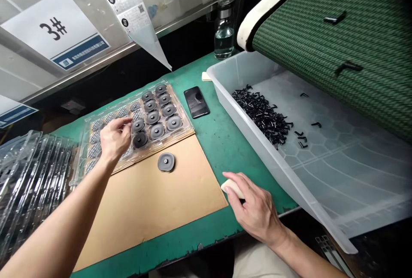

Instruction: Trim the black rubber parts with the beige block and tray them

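My left hand (116, 137) is over a clear plastic blister tray (175, 141), its fingers curled close together. The fingertips are at the left edge of a dark grey round disc (138, 124) with a small centre stud; whether they pinch anything is hidden. Several similar discs fill the tray's right-hand pockets, while pockets further left show a patterned bottom. One loose grey disc (166, 162) lies stud up on the brown cardboard sheet (154, 213) in front of the tray. At the cardboard's right edge, my right hand (254, 205) grips a small cream-coloured block (234, 187) between thumb and fingers.
A phone (196, 102) lies on the green table (222, 140). To the right stands a translucent bin (257, 138) with a heap of small black bent pieces (262, 117), under a green conveyor belt (322, 46). Stacked clear trays (35, 183) are at left, a water bottle (224, 33) behind.
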Demonstrator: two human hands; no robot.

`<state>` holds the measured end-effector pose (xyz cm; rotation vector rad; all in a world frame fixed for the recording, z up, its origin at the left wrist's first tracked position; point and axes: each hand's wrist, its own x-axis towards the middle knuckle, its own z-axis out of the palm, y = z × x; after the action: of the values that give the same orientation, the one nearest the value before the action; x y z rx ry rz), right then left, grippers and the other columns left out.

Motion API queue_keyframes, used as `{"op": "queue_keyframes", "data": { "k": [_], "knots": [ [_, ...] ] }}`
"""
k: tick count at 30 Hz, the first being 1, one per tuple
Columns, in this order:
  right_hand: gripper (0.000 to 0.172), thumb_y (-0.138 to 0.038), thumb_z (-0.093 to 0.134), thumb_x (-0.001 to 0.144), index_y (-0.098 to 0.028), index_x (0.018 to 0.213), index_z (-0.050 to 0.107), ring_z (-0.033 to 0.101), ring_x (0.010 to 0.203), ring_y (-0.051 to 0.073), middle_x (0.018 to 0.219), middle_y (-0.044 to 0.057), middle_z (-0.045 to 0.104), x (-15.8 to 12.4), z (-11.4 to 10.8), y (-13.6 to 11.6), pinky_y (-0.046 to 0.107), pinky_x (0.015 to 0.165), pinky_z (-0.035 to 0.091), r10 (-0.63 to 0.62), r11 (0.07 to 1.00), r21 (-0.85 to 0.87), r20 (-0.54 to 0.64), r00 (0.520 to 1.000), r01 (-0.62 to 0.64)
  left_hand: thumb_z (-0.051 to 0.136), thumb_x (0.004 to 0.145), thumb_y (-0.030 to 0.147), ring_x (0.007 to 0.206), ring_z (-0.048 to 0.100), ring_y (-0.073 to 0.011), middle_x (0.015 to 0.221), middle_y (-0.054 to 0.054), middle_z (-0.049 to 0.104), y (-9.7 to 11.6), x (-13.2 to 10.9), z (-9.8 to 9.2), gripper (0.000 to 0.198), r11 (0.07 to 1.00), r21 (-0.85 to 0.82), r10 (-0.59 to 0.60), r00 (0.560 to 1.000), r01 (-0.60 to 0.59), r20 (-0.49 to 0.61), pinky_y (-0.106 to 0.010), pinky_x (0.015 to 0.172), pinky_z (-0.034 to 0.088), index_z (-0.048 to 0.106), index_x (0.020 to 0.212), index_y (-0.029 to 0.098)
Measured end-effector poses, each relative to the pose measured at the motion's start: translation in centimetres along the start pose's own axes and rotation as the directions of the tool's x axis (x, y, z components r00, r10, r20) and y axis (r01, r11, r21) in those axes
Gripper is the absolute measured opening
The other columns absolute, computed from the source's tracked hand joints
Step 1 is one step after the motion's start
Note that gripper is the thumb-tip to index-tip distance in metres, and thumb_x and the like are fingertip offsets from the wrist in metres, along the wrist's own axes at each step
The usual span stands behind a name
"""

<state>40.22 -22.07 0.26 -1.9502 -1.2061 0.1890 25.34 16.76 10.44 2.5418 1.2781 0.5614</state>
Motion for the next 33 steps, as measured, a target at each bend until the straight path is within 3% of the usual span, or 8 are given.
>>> {"op": "queue_keyframes", "data": {
  "k": [4, 9, 14, 19, 22, 25, 30, 33],
  "knots": [
    [0.028, -0.025, 0.046, 0.109, -0.020, 0.133, 0.058, 0.068, 0.091, 0.022, 0.108, 0.006, 0.068, 0.0, 0.0, -0.1, 0.031, 0.078, 0.049, -0.009, 1.000, 0.013, -0.017, 1.000, 0.009, 0.061, 0.096, 0.048, 0.103, 0.072, -0.0232, 0.123, -0.009, 0.075, 3.0, -4.5, -0.3, 0.042, 0.965, -0.149, 0.253, 0.912, -0.215, 0.323, -0.036, 0.092, 0.059, 0.073, 0.126, 0.022],
    [0.029, -0.026, 0.046, 0.108, -0.020, 0.133, 0.059, 0.069, 0.094, 0.023, 0.111, 0.006, 0.069, -0.1, 0.1, 0.1, 0.031, 0.077, 0.049, -0.006, 1.000, -0.007, -0.035, 0.999, 0.005, 0.074, 0.083, 0.033, 0.137, 0.055, -0.0350, 0.150, -0.008, 0.060, 5.2, -8.3, 0.9, 0.052, 0.908, -0.239, 0.419, 0.722, -0.345, 0.550, -0.053, 0.117, 0.043, 0.070, 0.135, 0.031],
    [0.030, -0.026, 0.047, 0.106, -0.020, 0.131, 0.061, 0.069, 0.093, 0.024, 0.110, 0.006, 0.069, -0.1, 0.2, 0.0, 0.032, 0.075, 0.050, 0.003, 1.000, -0.011, -0.047, 0.999, -0.003, 0.071, 0.081, 0.026, 0.125, 0.060, -0.0365, 0.132, -0.011, 0.067, 5.1, -11.0, 1.2, 0.049, 0.943, -0.249, 0.325, 0.782, -0.222, 0.532, -0.055, 0.112, 0.045, 0.073, 0.130, 0.030],
    [0.030, -0.024, 0.050, 0.104, -0.022, 0.130, 0.065, 0.069, 0.093, 0.023, 0.111, 0.007, 0.070, -0.2, 0.4, -0.2, 0.029, 0.077, 0.051, -0.005, 0.999, 0.040, -0.112, 0.994, 0.009, 0.076, 0.080, 0.041, 0.104, 0.067, -0.0311, 0.124, -0.013, 0.065, 5.6, -16.6, -0.6, 0.052, 0.913, -0.377, 0.028, 0.898, 0.156, 0.439, -0.051, 0.100, 0.053, 0.073, 0.130, 0.024],
    [0.029, -0.022, 0.047, 0.106, -0.025, 0.125, 0.069, 0.068, 0.093, 0.021, 0.108, 0.006, 0.069, -0.2, 0.4, 0.3, 0.028, 0.081, 0.052, -0.056, 0.997, 0.050, -0.127, 0.990, 0.063, 0.071, 0.086, 0.049, 0.105, 0.071, -0.0296, 0.120, -0.015, 0.069, 6.6, -22.0, -2.0, 0.056, 0.694, -0.570, -0.162, 0.867, 0.440, 0.471, -0.046, 0.097, 0.057, 0.069, 0.132, 0.017],
    [0.029, -0.025, 0.046, 0.107, -0.023, 0.116, 0.074, 0.067, 0.093, 0.021, 0.104, 0.008, 0.066, -0.7, 0.2, 0.5, 0.029, 0.083, 0.052, -0.121, 0.991, 0.048, -0.116, 0.986, 0.127, 0.065, 0.092, 0.050, 0.110, 0.072, -0.0293, 0.120, -0.016, 0.072, 7.6, -28.4, -3.3, 0.051, 0.323, -0.719, -0.277, 0.788, 0.616, 0.550, -0.046, 0.099, 0.058, 0.067, 0.128, 0.015],
    [0.030, -0.033, 0.047, 0.109, -0.020, 0.120, 0.072, 0.064, 0.097, 0.022, 0.109, 0.011, 0.063, -4.8, -0.2, -4.9, 0.031, 0.086, 0.051, -0.259, 0.961, 0.112, 0.060, 0.964, 0.251, 0.069, 0.091, 0.044, 0.102, 0.073, -0.0267, 0.108, -0.013, 0.075, 8.9, -37.6, -4.3, 0.033, -0.183, -0.758, -0.386, 0.663, 0.626, 0.641, -0.046, 0.101, 0.058, 0.074, 0.106, 0.015],
    [0.026, -0.039, 0.057, 0.106, -0.021, 0.116, 0.073, 0.059, 0.083, 0.018, 0.100, 0.008, 0.061, -9.3, -0.2, -10.3, 0.028, 0.075, 0.048, -0.396, 0.910, 0.281, 0.366, 0.842, 0.306, 0.076, 0.088, 0.040, 0.094, 0.072, -0.0213, 0.103, -0.010, 0.074, 9.3, -41.3, -4.3, 0.028, -0.307, -0.752, -0.410, 0.632, 0.583, 0.658, -0.038, 0.093, 0.060, 0.074, 0.101, 0.016]
  ]
}}
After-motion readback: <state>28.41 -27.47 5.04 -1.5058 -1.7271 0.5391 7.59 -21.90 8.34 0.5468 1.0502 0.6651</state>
